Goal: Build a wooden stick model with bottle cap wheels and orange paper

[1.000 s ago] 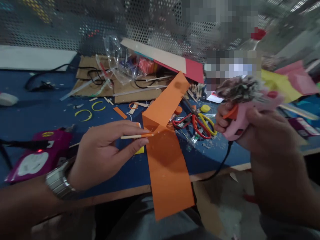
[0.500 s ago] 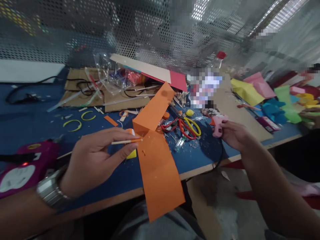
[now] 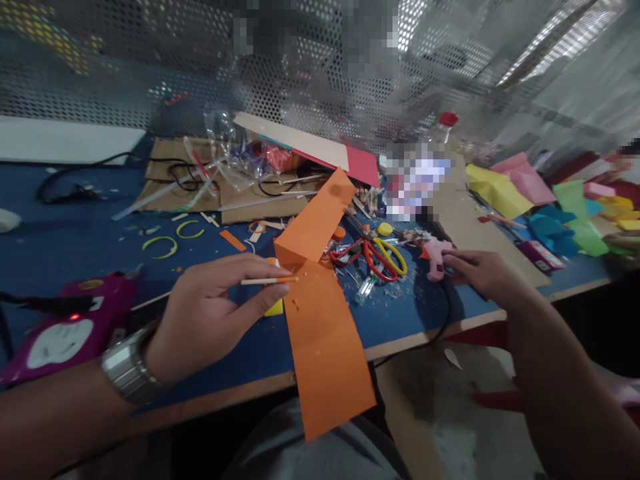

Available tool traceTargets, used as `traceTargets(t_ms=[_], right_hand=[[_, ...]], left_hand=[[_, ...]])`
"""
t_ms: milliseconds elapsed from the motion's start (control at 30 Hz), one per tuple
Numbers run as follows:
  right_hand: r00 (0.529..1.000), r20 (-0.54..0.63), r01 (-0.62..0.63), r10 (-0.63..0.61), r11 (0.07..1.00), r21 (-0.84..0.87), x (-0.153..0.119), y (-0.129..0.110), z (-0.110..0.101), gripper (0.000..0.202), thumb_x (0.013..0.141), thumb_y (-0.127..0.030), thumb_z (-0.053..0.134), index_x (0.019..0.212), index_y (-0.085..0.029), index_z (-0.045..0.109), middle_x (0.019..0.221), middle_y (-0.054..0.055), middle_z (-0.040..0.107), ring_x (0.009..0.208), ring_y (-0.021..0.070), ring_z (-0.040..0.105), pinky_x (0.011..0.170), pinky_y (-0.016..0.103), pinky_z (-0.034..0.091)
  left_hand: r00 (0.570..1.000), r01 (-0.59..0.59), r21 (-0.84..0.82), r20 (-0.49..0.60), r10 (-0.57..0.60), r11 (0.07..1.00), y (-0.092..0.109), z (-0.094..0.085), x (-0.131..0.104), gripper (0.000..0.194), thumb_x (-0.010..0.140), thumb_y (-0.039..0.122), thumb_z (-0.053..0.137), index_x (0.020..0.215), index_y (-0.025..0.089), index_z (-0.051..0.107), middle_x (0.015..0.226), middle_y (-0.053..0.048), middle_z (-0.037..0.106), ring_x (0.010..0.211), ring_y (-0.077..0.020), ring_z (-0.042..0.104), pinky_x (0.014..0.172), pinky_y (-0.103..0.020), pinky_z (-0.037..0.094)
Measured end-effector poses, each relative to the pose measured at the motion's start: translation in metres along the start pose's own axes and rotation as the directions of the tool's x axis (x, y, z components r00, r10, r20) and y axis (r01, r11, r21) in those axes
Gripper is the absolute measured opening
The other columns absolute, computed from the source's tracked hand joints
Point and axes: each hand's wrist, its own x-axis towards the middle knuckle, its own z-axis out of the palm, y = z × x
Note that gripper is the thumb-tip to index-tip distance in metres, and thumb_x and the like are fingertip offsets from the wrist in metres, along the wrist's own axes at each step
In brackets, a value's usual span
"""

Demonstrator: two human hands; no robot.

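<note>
My left hand (image 3: pixel 220 310) is closed, pinching a thin wooden stick (image 3: pixel 255 282) with an orange strip at its tip between thumb and fingers. It hovers beside the folded orange paper (image 3: pixel 333 353), which lies on the table and hangs over the front edge toward my lap. At the right, the fingers of my right hand (image 3: pixel 483 273) grip a small pink glue gun (image 3: pixel 437 260), its orange part facing left. Partly hidden behind my left fingers is a yellow and white object (image 3: pixel 274 309). Red- and yellow-handled scissors (image 3: pixel 380 257) lie between the paper and the glue gun.
A purple device (image 3: pixel 75 327) with a lit red light sits at the left. Yellow rings (image 3: pixel 160 248), cardboard (image 3: pixel 240 208), plastic wrap and scraps lie behind. A red-capped bottle (image 3: pixel 447 120) stands at the back. Coloured papers (image 3: pixel 500 190) and another person's hand (image 3: pixel 627 243) are far right.
The view has shifted slightly, so most things appear a little farther right. Both hands keep their holds on the stick and the glue gun, with little other visible movement.
</note>
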Motion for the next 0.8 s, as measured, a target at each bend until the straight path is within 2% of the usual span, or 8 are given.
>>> traceTargets(t_ms=[100,167,233,300,433,533,633,800], right_hand=[[0.996,-0.069,-0.064,0.052,0.980,-0.187,-0.003,-0.032,0.005,0.024,0.096,-0.018,0.086,0.074,-0.027,0.087,0.054,0.002,0.072,0.040,0.0172,0.054,0.036,0.029,0.031],[0.994,-0.108,-0.046,0.016,0.959,-0.280,-0.001,-0.057,0.020,0.015,0.093,-0.018,0.088,0.083,-0.029,0.088,0.068,0.005,0.079,0.055,0.0191,0.063,0.045,0.029,0.036],[0.987,-0.091,0.082,-0.135,0.896,-0.437,0.002,-0.085,0.045,0.006,0.092,-0.023,0.088,0.092,-0.029,0.089,0.079,0.006,0.081,0.064,0.0211,0.067,0.054,0.032,0.044],[0.957,0.045,0.283,-0.285,0.896,-0.341,0.007,-0.112,0.076,0.007,0.096,-0.024,0.083,0.101,-0.027,0.087,0.091,0.006,0.082,0.073,0.0215,0.070,0.065,0.036,0.052],[0.807,0.323,0.524,-0.495,0.852,-0.003,0.020,-0.152,0.140,0.021,0.100,-0.032,0.085,0.121,-0.029,0.084,0.113,0.006,0.085,0.102,0.0252,0.078,0.088,0.039,0.060],[0.741,0.375,0.549,-0.557,0.824,0.139,0.027,-0.159,0.173,0.032,0.098,-0.038,0.090,0.127,-0.029,0.082,0.119,0.006,0.086,0.099,0.0246,0.078,0.087,0.040,0.064],[0.755,0.340,0.515,-0.562,0.827,0.223,0.027,-0.150,0.190,0.027,0.098,-0.033,0.091,0.123,-0.029,0.082,0.112,0.004,0.087,0.095,0.0223,0.079,0.085,0.038,0.066],[0.768,0.299,0.500,-0.566,0.822,0.272,0.019,-0.135,0.196,0.021,0.099,-0.028,0.091,0.118,-0.027,0.083,0.106,0.004,0.088,0.089,0.0191,0.080,0.078,0.034,0.065]], left_hand=[[1.000,0.010,-0.002,0.006,-0.010,1.000,0.002,0.001,0.000,0.009,0.104,0.038,0.085,0.106,0.029,0.086,0.103,-0.002,0.091,0.090,-0.0223,0.088,0.082,-0.032,0.073],[0.999,0.039,-0.019,0.016,-0.038,0.999,0.002,0.001,0.000,0.010,0.104,0.038,0.085,0.106,0.029,0.086,0.103,-0.001,0.091,0.090,-0.0219,0.088,0.083,-0.032,0.072],[0.998,0.066,-0.037,0.013,-0.065,0.997,0.003,0.002,-0.001,0.011,0.104,0.039,0.085,0.107,0.028,0.086,0.104,-0.001,0.091,0.091,-0.0216,0.087,0.083,-0.031,0.071],[0.996,0.092,-0.050,0.007,-0.091,0.995,0.003,0.002,-0.001,0.010,0.104,0.038,0.086,0.107,0.029,0.086,0.104,-0.001,0.091,0.091,-0.0210,0.087,0.082,-0.031,0.070],[0.991,0.131,-0.102,0.016,-0.130,0.986,0.007,0.000,-0.002,0.009,0.103,0.037,0.087,0.108,0.029,0.086,0.103,0.000,0.090,0.090,-0.0196,0.086,0.081,-0.030,0.069],[0.990,0.144,-0.165,0.029,-0.141,0.976,0.010,-0.002,-0.002,0.009,0.104,0.038,0.087,0.107,0.030,0.084,0.103,0.000,0.089,0.090,-0.0201,0.085,0.081,-0.032,0.070],[0.989,0.145,-0.191,0.056,-0.137,0.971,0.013,-0.003,0.000,0.007,0.104,0.035,0.087,0.106,0.030,0.084,0.103,0.000,0.089,0.090,-0.0204,0.085,0.081,-0.032,0.071],[0.991,0.093,-0.183,0.107,-0.074,0.979,0.015,-0.003,0.002,0.006,0.104,0.026,0.086,0.108,0.030,0.085,0.104,0.000,0.091,0.090,-0.0201,0.087,0.083,-0.032,0.071]])
